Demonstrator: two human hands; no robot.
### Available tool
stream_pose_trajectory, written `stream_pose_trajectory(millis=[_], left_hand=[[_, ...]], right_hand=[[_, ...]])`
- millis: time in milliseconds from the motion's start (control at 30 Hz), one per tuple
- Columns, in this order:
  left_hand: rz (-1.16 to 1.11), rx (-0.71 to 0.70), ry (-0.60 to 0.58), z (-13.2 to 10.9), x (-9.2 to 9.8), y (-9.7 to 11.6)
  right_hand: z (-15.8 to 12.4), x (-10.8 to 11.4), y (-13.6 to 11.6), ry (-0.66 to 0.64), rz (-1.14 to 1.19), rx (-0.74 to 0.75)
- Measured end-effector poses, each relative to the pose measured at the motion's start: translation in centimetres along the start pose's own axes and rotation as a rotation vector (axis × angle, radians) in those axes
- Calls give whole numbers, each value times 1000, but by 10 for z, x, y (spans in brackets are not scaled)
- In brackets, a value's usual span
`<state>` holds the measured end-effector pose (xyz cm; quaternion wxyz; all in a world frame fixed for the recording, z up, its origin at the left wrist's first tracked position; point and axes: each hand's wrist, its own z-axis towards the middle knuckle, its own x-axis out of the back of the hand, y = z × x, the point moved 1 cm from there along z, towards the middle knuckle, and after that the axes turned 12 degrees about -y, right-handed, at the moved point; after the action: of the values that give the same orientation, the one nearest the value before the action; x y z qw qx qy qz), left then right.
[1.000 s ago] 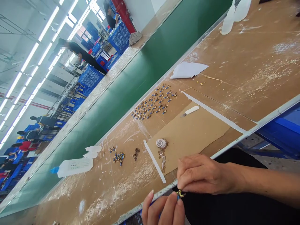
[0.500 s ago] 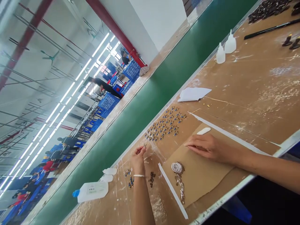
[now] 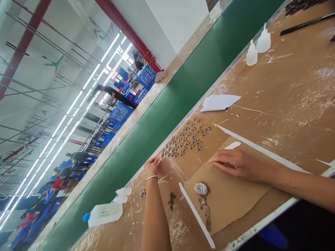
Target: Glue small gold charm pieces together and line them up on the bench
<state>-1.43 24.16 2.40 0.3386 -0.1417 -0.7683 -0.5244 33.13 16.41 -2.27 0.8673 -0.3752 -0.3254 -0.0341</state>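
My left hand (image 3: 151,166) reaches the near-left edge of a group of small blue-and-yellow figures (image 3: 183,139) set out in loose rows. Its fingertips are pinched together, and the small figure at them is mostly hidden. My right hand (image 3: 237,163) lies on a brown board (image 3: 235,195), fingers stretched out and holding nothing visible. A white flat stick (image 3: 232,145) rests just beyond it. On the board's left part sits a small round pot of whitish paste (image 3: 201,188), with a brown smear below. Small dark brown pieces (image 3: 171,201) lie right of my left forearm.
A blue-capped bottle (image 3: 104,215) and smaller white bottles (image 3: 123,191) lie at left. Two white squeeze bottles (image 3: 252,54) stand at far right, near a black rod (image 3: 306,25). White paper (image 3: 220,103) lies behind the board. A green belt (image 3: 141,146) borders the table; people work beyond.
My left hand has moved up and away from me with the small figure, to the edge of the group. The right hand stays on the board. The view has shifted slightly.
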Motion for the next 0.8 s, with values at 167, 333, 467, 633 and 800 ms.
stream_pose_trajectory(millis=[167,333,467,633,800], left_hand=[[101,-88,42,-73,32,-18],[180,-114,86,-157,28,-65],[202,-138,137,-189,16,-94],[228,-205,145,-200,4,-103],[256,-251,161,-202,-5,-102]], right_hand=[[-1,-1,1,73,33,67],[-2,-4,3,94,2,113],[-3,-3,1,105,-34,103],[-3,0,-3,100,-66,48],[-5,-3,0,98,-61,1]])
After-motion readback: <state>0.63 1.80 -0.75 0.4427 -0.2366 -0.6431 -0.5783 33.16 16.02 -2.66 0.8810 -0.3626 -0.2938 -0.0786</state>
